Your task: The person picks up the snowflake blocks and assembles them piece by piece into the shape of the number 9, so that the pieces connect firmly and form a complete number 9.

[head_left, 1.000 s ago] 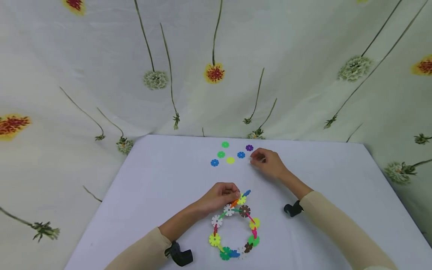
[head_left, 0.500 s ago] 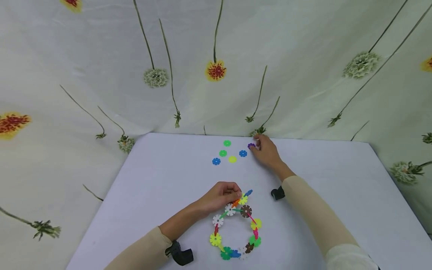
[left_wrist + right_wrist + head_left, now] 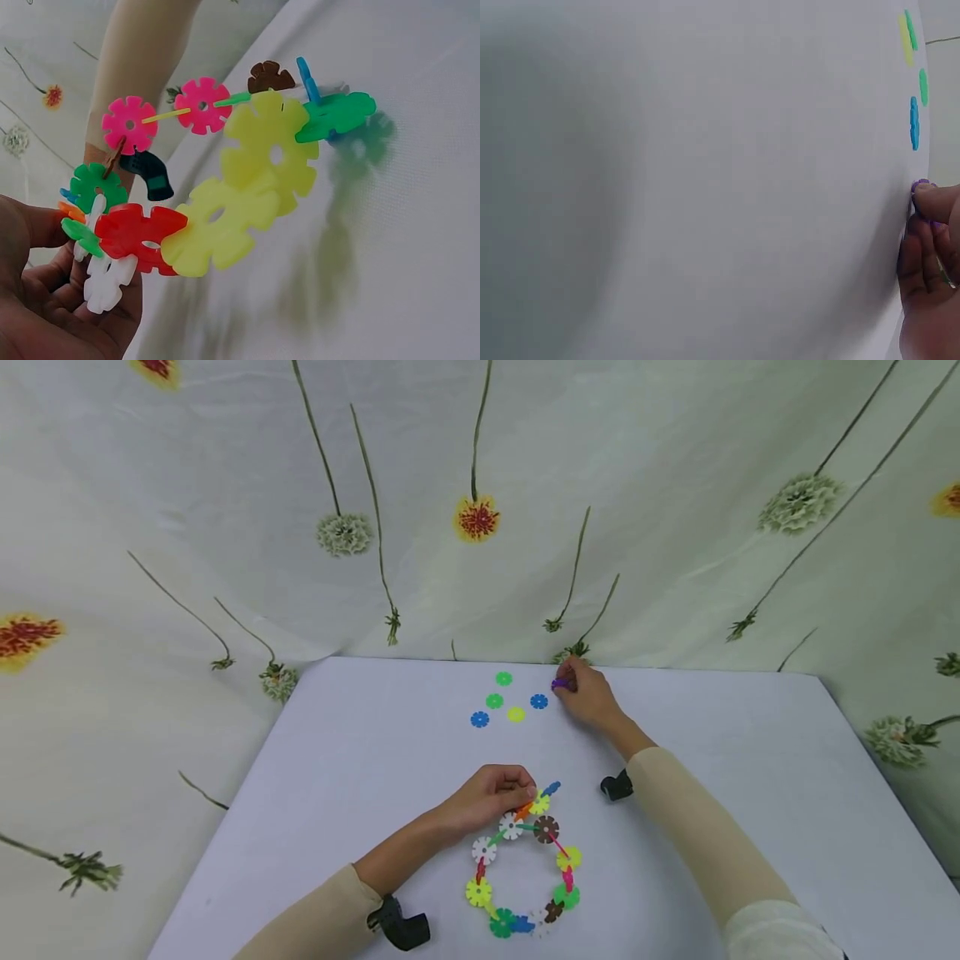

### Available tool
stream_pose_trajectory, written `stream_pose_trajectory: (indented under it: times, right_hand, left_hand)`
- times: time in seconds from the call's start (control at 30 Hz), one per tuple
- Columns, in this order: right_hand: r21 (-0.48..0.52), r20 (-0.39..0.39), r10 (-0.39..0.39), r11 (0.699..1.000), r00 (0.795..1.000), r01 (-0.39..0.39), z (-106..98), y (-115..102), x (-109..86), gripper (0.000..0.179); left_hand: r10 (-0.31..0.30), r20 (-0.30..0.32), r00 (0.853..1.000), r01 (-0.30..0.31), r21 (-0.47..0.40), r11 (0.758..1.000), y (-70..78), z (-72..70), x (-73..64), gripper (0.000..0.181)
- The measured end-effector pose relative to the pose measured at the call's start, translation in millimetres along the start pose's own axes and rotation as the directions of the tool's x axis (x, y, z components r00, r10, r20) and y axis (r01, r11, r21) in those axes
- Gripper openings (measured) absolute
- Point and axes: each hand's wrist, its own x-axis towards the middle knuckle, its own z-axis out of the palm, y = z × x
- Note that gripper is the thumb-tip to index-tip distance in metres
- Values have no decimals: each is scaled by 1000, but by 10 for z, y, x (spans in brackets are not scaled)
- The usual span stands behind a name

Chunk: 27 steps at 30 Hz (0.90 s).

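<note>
My left hand point(image 3: 480, 800) pinches an orange piece at the top of a ring of interlocking plastic flower discs point(image 3: 478, 892). In the left wrist view the ring hangs tilted from the fingers, with yellow discs point(image 3: 251, 124) and a red disc point(image 3: 139, 229) closest. A yellow and a blue disc stick out beyond the pinched orange piece. At the back of the table, my right hand point(image 3: 592, 700) holds a purple disc point(image 3: 558, 684) between thumb and fingers. That disc appears edge-on in the head view; its lower part is hidden by the thumb in the right wrist view.
Left of my right hand lie two blue discs point(image 3: 539, 702), two green discs point(image 3: 494, 702) and a yellow disc point(image 3: 516, 715), all flat on the white table point(image 3: 360, 735). Behind the table's back edge hangs a flower-patterned cloth point(image 3: 420, 485). Each wrist carries a black camera mount point(image 3: 405, 932).
My right hand has moved back to the purple disc and gripped it. The disc has turned from flat to edge-on. My left hand keeps its hold on the ring, almost still.
</note>
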Motion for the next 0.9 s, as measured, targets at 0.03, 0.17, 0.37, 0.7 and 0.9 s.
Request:
stream_pose_trajectory:
  times: [0.03,0.17,0.37,0.7,0.9]
  right_hand:
    - [15,-1,-6,1000,1000,6,-12,10,-20,22]
    - [62,-5,-12,998,1000,13,-64,35,-138,19]
    - [146,28,-33,989,999,28,-188,-33,-410,20]
    - [331,197,-22,943,980,-46,-373,-140,-943,25]
    - [393,266,-55,918,962,-57,-423,-202,-1201,25]
  left_hand:
    - [0,-1,1000,0,4,1000,-8,-1,4,24]
    - [5,-1,1000,-5,15,1000,-22,-2,10,24]
    - [1,-20,1000,-1,28,1000,-11,-5,5,24]
    - [-28,-37,999,28,17,999,-70,6,27,25]
    - [-35,-67,997,35,1,999,-53,35,42,26]
